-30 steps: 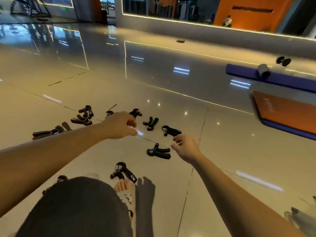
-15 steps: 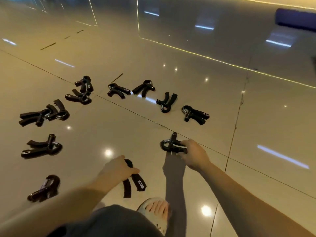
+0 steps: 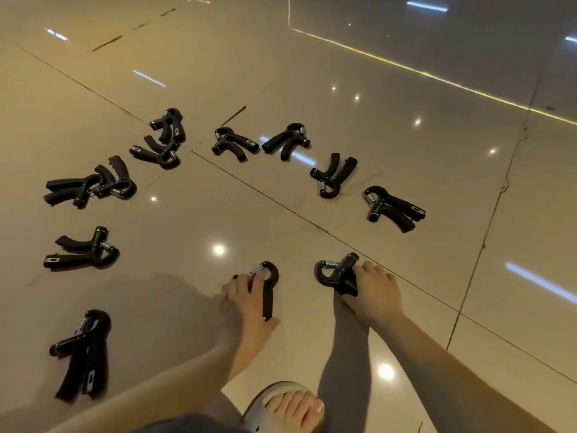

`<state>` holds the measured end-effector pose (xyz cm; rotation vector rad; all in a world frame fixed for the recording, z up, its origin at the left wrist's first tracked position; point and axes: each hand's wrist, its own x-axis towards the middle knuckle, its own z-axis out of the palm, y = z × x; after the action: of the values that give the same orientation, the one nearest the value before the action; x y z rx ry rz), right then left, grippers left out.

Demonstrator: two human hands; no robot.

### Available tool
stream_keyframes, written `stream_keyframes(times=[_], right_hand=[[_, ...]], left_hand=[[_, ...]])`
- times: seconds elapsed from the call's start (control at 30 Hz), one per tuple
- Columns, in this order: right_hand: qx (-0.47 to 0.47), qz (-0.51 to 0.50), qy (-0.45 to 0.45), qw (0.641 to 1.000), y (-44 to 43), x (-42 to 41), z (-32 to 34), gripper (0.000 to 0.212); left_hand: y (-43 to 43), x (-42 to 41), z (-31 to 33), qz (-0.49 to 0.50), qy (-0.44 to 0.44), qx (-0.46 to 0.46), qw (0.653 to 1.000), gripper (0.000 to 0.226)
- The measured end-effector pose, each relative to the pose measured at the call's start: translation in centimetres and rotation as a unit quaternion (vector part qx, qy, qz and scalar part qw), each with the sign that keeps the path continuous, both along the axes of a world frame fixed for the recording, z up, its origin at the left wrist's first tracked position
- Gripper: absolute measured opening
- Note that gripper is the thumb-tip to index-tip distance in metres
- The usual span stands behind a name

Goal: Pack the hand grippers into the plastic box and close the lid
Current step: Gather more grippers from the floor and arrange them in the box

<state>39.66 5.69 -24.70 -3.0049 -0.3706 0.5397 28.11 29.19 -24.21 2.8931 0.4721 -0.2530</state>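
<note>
Head view: my L grip [image 3: 246,301] is holding a gripper [image 3: 269,284] on the floor [image 3: 312,73], R grip [image 3: 371,292] is clasping 2nd gripper [image 3: 334,273]. Box isn't showing. I'm risking a slip: both holds are looking shallow & the tile's glossy.

Both bare arms reach forward and down. The left arm [image 3: 162,389] comes in from 7 o'clock and runs toward 1 o'clock; the left hand [image 3: 249,307] lies back up, fingers curled over the first hand gripper [image 3: 269,289], thumb pointing toward 3 o'clock. The right arm [image 3: 452,370] comes in from 5 o'clock and runs toward 11 o'clock; the right hand [image 3: 374,292] (back up as well) curls its fingers round the handles of the second hand gripper [image 3: 335,273]. The hands are near each other but apart, the right at 3 o'clock of the left. A bare-toed foot [image 3: 299,407] shows at 6 o'clock, between the arms
</note>
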Motion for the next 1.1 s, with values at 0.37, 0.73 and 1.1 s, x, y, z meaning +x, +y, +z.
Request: stream_keyframes(times=[0.37,0.73,1.1], right_hand=[[0.042,-0.050,-0.008,0.998,-1.4,-2.6,0.3,0.042],[0.062,-0.120,-0.130,0.982,-7.9,-7.9,10.6,0.047],[0.103,-0.245,-0.267,0.926,-21.1,-20.5,30.2,0.054]], left_hand=[[0.2,0.2,-1.3,0.157,0.009,-0.173,0.972,0.070],[-5.5,3.6,9.2,-0.067,-0.072,-0.260,0.961,0.074],[-20.4,1.8,30.9,-0.353,-0.155,-0.317,0.867,0.076]])
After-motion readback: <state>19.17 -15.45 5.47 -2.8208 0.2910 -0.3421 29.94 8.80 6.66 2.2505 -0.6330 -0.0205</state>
